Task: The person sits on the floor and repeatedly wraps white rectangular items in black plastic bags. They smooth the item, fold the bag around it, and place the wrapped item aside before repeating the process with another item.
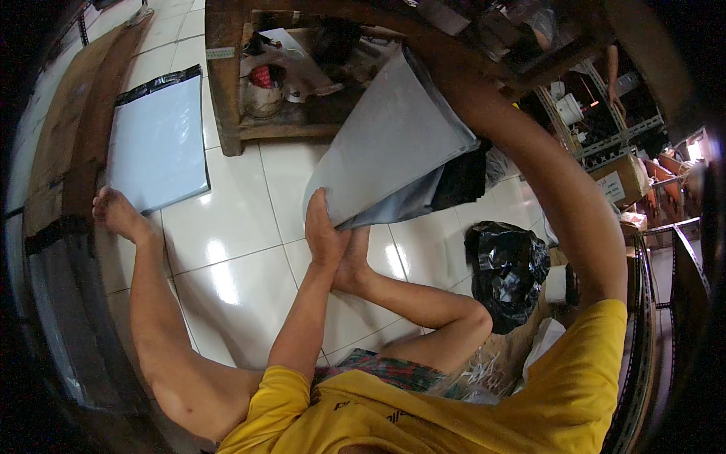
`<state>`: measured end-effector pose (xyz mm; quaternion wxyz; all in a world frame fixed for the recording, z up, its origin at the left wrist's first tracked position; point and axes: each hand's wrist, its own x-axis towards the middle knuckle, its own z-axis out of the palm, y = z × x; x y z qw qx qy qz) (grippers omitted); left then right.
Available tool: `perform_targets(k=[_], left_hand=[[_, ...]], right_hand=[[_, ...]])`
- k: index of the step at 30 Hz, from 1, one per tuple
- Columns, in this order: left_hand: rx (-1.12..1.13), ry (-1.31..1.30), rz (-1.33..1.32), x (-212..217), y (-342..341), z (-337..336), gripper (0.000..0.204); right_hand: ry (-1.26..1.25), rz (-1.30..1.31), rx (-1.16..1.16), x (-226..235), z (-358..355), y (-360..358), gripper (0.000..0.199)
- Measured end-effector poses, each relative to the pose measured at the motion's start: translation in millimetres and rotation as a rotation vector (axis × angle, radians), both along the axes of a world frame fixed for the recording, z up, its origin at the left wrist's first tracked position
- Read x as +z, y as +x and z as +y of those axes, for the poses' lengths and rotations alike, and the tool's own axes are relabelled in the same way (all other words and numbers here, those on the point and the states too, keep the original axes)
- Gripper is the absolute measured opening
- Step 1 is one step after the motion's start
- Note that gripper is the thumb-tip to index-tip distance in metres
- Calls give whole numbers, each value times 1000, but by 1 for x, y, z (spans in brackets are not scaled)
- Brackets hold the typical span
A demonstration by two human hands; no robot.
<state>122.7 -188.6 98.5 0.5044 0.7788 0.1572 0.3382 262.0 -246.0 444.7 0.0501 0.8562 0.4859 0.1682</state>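
A stack of grey plastic mailing bags with black edges is held up, tilted, above the floor in front of me. My left hand is closed around its lower near corner, thumb lying on the grey face. My right arm curves up and over to the far side of the stack. In the dark there, the fingers of that hand cannot be made out. A second stack of pale mailing bags, with a black strip along its far edge, lies on the floor to the left, near my left foot.
A wooden shelf unit stands ahead, with a jar and loose items inside. Dark wrapped boards line the left side. At the right are a crumpled black plastic bag, a cardboard box and metal racks.
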Motion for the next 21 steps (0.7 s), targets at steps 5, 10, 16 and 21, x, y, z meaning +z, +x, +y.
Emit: perform_targets(k=[5, 10, 16, 21], left_hand=[[77, 32, 9, 4, 1, 0, 96], [99, 24, -51, 2, 0, 0, 99], [59, -73, 4, 0, 0, 5, 97], [25, -91, -9, -7, 1, 3, 100]], right_hand=[[-14, 132, 53, 1, 21, -15, 70], [17, 184, 56, 15, 16, -32, 74], [-7, 50, -62, 14, -18, -39, 73], [59, 154, -157, -1, -24, -41, 72]])
